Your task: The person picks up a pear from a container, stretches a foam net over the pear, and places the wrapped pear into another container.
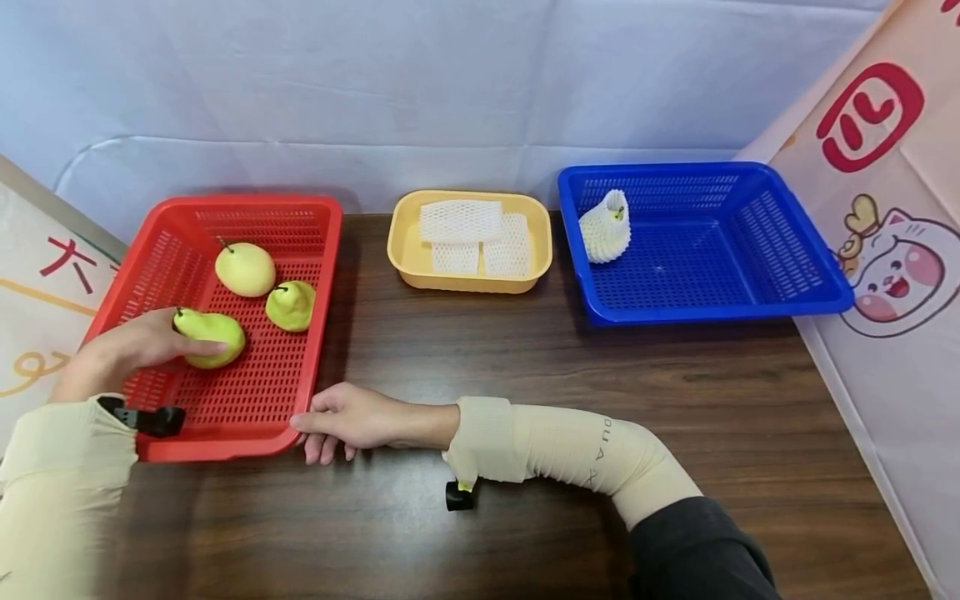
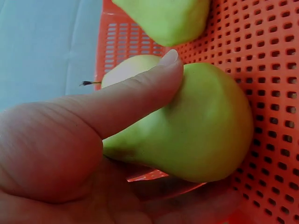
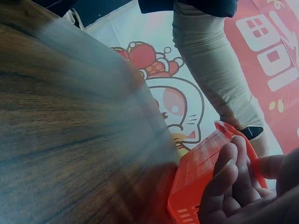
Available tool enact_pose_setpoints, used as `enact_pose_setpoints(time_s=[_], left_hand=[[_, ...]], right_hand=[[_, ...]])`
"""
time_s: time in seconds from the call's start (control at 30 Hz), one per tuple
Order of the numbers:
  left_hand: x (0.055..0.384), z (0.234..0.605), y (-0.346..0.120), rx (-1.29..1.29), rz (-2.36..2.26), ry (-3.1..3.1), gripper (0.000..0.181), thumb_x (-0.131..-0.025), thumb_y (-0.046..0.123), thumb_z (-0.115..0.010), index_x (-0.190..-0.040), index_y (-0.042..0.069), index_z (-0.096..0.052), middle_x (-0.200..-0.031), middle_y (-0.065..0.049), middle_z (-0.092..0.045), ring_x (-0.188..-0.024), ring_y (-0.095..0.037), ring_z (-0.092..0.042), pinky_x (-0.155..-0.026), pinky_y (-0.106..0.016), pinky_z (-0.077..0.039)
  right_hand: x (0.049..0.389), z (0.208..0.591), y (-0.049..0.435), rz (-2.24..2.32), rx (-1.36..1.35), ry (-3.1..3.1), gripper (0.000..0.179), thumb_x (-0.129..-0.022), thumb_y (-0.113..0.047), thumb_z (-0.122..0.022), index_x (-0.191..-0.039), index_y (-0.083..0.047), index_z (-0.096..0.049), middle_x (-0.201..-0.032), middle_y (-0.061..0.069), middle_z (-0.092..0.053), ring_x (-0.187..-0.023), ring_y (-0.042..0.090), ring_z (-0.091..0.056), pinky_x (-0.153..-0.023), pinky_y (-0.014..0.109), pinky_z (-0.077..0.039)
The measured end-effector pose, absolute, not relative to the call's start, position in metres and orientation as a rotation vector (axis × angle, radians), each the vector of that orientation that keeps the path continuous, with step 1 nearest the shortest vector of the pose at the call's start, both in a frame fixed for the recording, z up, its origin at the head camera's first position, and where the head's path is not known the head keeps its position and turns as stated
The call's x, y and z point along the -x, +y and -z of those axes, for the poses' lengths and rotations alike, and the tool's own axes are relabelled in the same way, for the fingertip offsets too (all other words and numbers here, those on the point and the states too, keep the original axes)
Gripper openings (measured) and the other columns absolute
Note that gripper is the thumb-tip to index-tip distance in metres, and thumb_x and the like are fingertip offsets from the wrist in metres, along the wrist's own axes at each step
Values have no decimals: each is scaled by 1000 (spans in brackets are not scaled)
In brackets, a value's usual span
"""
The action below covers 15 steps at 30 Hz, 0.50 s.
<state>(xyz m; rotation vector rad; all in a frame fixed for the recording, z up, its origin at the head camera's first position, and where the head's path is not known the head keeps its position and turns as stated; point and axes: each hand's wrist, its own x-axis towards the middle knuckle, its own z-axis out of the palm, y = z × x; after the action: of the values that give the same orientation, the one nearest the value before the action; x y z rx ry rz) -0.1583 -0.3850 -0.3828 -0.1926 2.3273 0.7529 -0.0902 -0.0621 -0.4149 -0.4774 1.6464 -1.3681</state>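
The left hand [image 1: 150,337] grasps a green pear [image 1: 222,327] inside the red basket [image 1: 232,412]; the right hand [image 1: 356,418] pinches this basket's near-right corner — probably the picking step, calling next for gentle lifting.

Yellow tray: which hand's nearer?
Right. Right hand holds the near right corner of the red basket, left of the yellow tray; left hand grips a pear inside that basket, farther left.

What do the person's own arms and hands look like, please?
The left hand and right hand are bare. Cream sleeves cover both forearms, with dark lettering on the right one, and a dark garment shows above it. A small black device sits at each wrist.
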Motion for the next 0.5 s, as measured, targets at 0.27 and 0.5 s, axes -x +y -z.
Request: enact_pose_setpoints(time_s=[0.27,0.5], left_hand=[[160,386,-381,161,-788,2352,75,-95,46,-70,-133,-10,-37,-117,-22,-53,-114,-41,-50,-95,-51,-44],[159,385,-380,183,-859,2313,97,-96,44,-70,-155,-10,-15,-137,-33,-38,-126,-48,-42,-103,-59,-41]], right_hand=[[90,414,-63,1344,465,1648,31,-107,-24,-56,-102,4,-69,-70,-1,-69,-58,7,-61,-46,24,-44],[90,412,-64,1348,446,1643,30,-106,-23,-57,-102,4,-68,-70,0,-69,-58,7,-61,-45,24,-44]])
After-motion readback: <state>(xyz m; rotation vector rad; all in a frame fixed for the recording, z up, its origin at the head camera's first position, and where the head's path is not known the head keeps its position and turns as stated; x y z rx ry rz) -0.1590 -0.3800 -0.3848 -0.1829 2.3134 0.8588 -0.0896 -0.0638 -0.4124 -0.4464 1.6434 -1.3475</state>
